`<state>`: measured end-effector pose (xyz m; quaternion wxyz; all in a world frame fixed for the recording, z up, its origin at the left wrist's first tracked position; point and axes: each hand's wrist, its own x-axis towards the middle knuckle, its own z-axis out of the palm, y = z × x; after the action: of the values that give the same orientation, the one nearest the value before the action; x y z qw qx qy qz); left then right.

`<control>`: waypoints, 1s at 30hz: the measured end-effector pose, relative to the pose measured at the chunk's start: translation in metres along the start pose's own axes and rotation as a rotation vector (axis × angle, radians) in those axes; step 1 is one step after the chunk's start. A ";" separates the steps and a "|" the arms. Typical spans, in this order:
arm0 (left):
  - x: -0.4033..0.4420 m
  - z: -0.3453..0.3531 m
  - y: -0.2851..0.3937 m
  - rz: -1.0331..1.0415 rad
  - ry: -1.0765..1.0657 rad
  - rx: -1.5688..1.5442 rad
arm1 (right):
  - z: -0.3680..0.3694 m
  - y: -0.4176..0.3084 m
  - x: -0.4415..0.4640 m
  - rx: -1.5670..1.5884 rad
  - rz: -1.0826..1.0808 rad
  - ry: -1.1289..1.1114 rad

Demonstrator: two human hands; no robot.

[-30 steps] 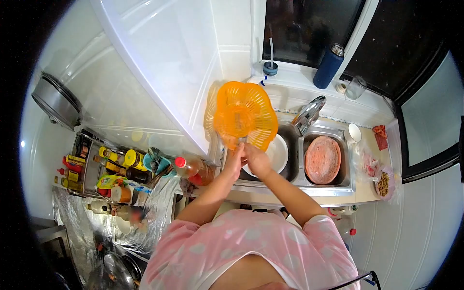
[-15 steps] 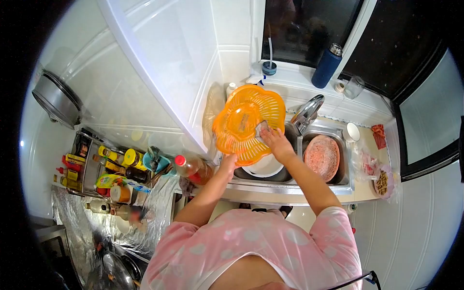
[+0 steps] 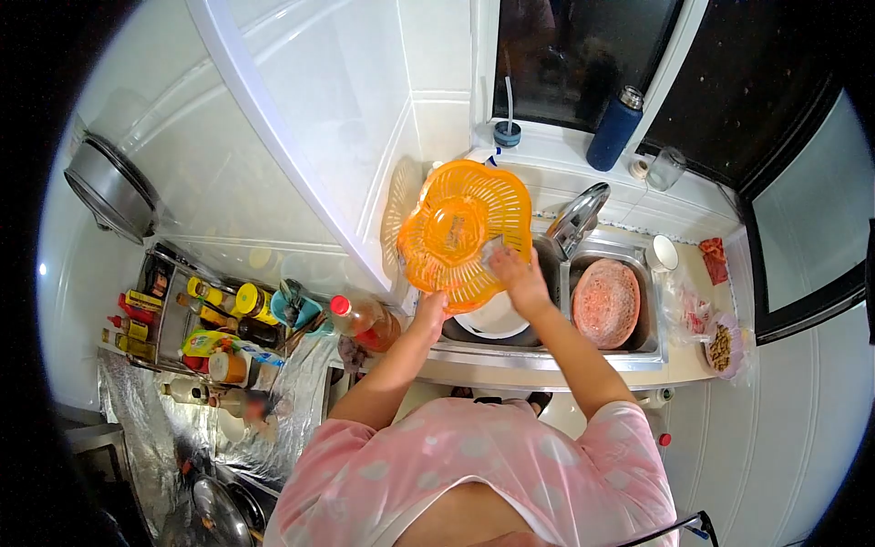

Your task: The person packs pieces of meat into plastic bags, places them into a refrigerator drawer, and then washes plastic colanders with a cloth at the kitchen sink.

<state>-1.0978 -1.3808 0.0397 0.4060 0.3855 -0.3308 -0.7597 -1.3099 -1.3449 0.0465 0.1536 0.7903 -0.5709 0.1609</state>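
Note:
An orange, petal-rimmed plastic colander [image 3: 456, 223] is tilted up above the left sink bowl. My left hand [image 3: 432, 310] is closed on its lower-left rim. Pressed against the slotted inside wall, at the lower right, is a small pale grey cloth [image 3: 492, 251], with my right hand [image 3: 519, 281] closed over it; part of that hand reaches the colander's right rim. Below the colander, a white basin [image 3: 494, 321] sits in the left sink bowl, partly hidden. Beside it, a pinkish-red oval basket with foam on it [image 3: 606, 304] lies in the right bowl.
A chrome faucet [image 3: 580, 219] stands behind the sink. On the left are a bottle with a red cap [image 3: 365, 324] and a rack of condiments [image 3: 214, 314]. To the right are a white cup [image 3: 663, 253] and plastic bags [image 3: 688, 310]. A blue flask [image 3: 616, 129] stands on the sill.
The colander has turned and tilted slightly, its right edge shifting a little left. My right hand and the cloth have slid slightly downward along the wall. My left hand keeps its hold.

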 end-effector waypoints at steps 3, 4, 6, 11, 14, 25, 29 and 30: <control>-0.006 0.005 0.004 0.039 -0.002 -0.021 | 0.022 -0.002 0.002 0.105 0.148 -0.071; 0.003 -0.001 -0.003 0.055 -0.033 -0.016 | 0.038 -0.007 0.002 0.205 0.207 -0.091; 0.016 -0.006 -0.013 0.053 -0.035 0.009 | 0.030 -0.043 0.005 0.228 0.146 -0.146; 0.031 -0.020 -0.019 -0.099 -0.083 0.087 | -0.008 -0.084 0.015 0.480 0.120 -0.137; 0.016 -0.011 -0.002 -0.083 -0.052 0.146 | 0.023 -0.035 -0.007 0.355 0.068 -0.094; -0.002 0.029 0.005 -0.104 0.052 0.098 | 0.002 -0.065 0.012 0.669 0.160 0.067; 0.011 0.009 -0.004 -0.123 0.106 -0.043 | -0.031 -0.085 0.025 0.894 0.077 -0.100; 0.009 0.006 -0.001 -0.117 0.105 -0.039 | -0.023 -0.081 0.022 0.743 0.026 -0.159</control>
<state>-1.1066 -1.3867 0.0391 0.3852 0.4353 -0.2712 -0.7672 -1.2287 -1.3290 0.0721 -0.1904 0.7949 -0.4936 0.2970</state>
